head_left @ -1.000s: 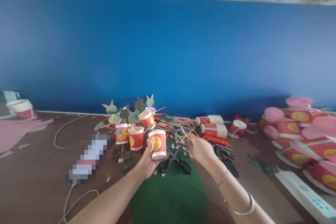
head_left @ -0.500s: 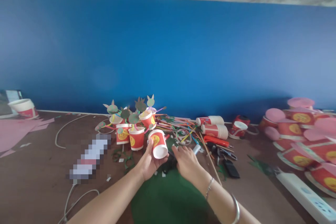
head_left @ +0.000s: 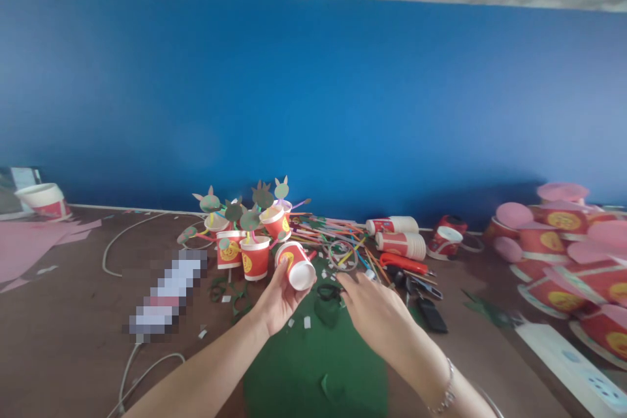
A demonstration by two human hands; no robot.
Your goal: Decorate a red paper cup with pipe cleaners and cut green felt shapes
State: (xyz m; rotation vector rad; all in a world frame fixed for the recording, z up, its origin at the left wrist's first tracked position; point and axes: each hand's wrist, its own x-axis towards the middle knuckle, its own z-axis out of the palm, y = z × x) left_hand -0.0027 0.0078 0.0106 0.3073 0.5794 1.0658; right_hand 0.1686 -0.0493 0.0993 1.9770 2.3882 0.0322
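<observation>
My left hand [head_left: 280, 304] grips a red paper cup [head_left: 292, 264] with a yellow emblem. The cup is tilted, its white base facing me, and a pink strip shows at its right side. My right hand [head_left: 375, 307] is palm down over the clutter to the right, fingers partly stretched and apparently empty; its underside is hidden. Close to its fingertips lie scissors with black handles [head_left: 328, 291], on a green paper sheet [head_left: 313, 359]. A small pale object [head_left: 369, 273] shows just beyond the knuckles, partly covered.
Several red cups with green paper animal heads [head_left: 255, 258] stand behind my left hand. Coloured sticks [head_left: 333, 228], a tape roll [head_left: 343, 255], stacked cups [head_left: 400, 245] and a red-handled tool [head_left: 404, 264] lie behind. Pink-topped cups [head_left: 543, 241] and a power strip [head_left: 571, 366] sit right.
My right hand has moved right and toward me, away from the cup, uncovering the scissors' black handles on the green paper. The cup in my left hand has tipped slightly, its base turning rightward.
</observation>
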